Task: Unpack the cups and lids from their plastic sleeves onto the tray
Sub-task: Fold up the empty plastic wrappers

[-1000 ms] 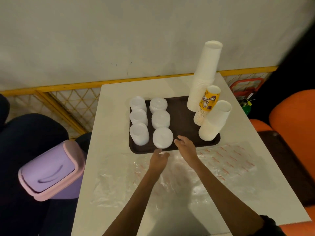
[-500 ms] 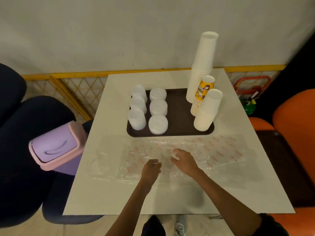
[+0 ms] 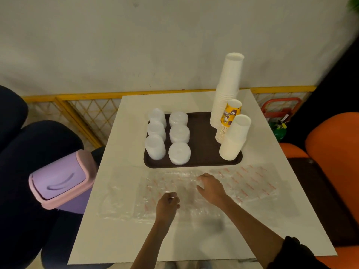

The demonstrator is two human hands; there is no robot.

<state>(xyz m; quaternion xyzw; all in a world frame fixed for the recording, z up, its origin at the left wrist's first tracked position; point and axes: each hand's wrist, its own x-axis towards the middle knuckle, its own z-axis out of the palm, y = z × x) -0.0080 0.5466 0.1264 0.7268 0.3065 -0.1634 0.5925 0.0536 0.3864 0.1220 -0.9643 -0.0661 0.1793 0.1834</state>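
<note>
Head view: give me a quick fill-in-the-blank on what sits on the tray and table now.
1. The white lids stand on the tray in ___ stacks.
2. The middle cup stack of the three has a ___ print.
3. The plastic sleeves lie flat on the ___ in front of the tray.
4. The purple bin stands to the ___ of the tray.
Missing words: six; yellow; table; left.

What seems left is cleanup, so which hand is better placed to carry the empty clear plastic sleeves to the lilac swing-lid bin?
Likely left. The left hand is nearer the lilac swing-lid bin on that side, fingers curled on the empty clear plastic sleeves; the right hand rests open farther away.
</note>
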